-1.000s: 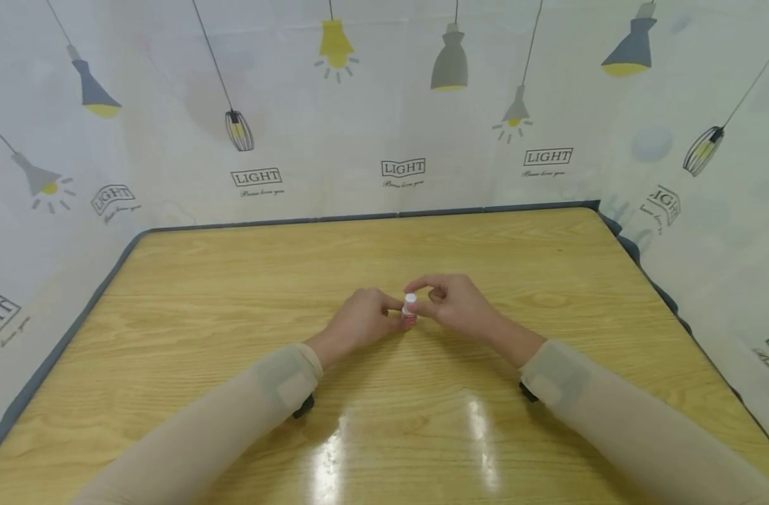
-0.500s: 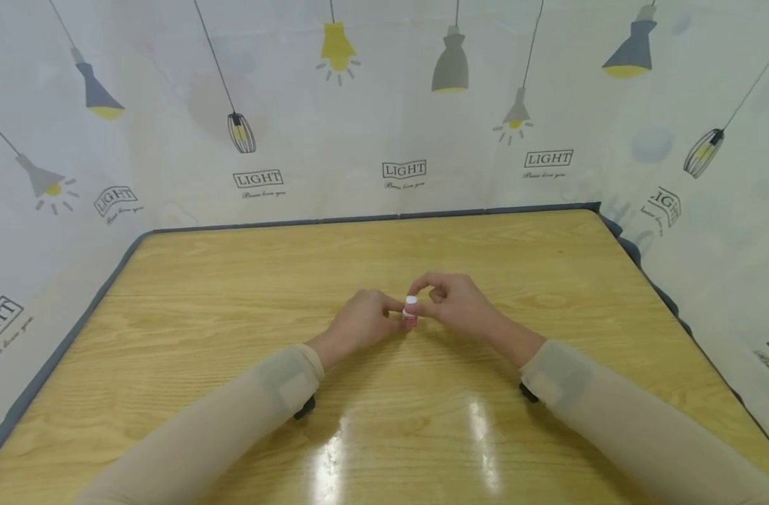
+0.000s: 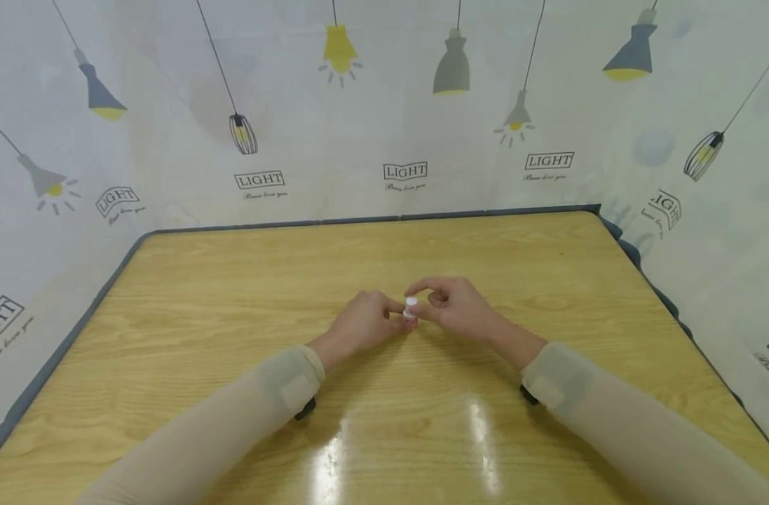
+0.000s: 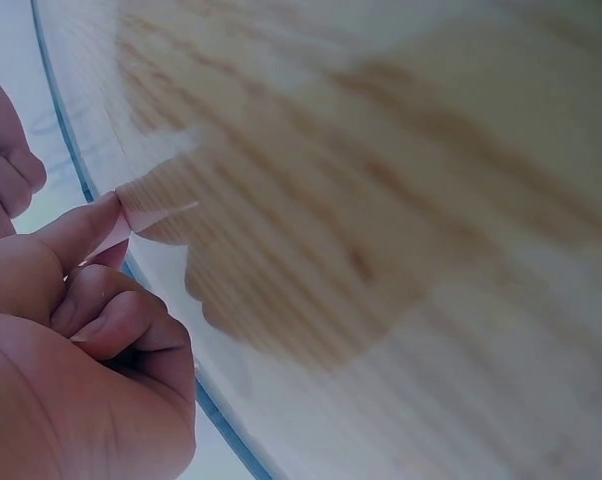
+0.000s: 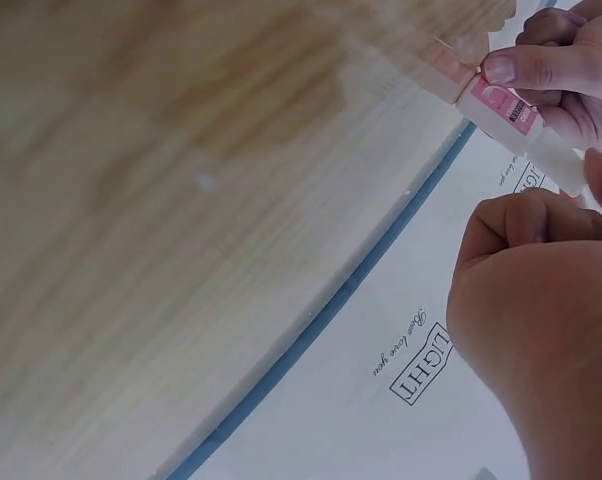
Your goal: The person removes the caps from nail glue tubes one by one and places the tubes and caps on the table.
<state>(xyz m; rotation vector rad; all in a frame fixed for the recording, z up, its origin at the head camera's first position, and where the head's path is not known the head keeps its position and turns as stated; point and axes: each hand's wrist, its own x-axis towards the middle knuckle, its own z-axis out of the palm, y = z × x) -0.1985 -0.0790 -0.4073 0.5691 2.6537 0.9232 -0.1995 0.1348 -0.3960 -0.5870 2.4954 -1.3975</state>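
Observation:
A small white bottle [image 3: 411, 322] with a pink label stands upright on the table, between both hands. My left hand [image 3: 364, 319] pinches its lower body with thumb and index finger. In the right wrist view the left thumb presses beside the pink label [image 5: 506, 103]. My right hand [image 3: 458, 306] holds the white bottle cap [image 3: 411, 301] with thumb and index finger, the index arched over its top edge. The left wrist view shows the left hand [image 4: 91, 340] with its other fingers curled, hiding most of the bottle.
The wooden table [image 3: 245, 280] has a dark blue-grey edging along the far side and sides. A pale curtain [image 3: 334, 140] printed with lamps and "LIGHT" signs surrounds it. Both forearms wear beige sleeves [image 3: 233, 414] with dark wrist devices underneath.
The right index finger dips behind the cap, then comes back up to its top edge. The left hand keeps its grip, and the bottle stays in place. The head view shifts slightly.

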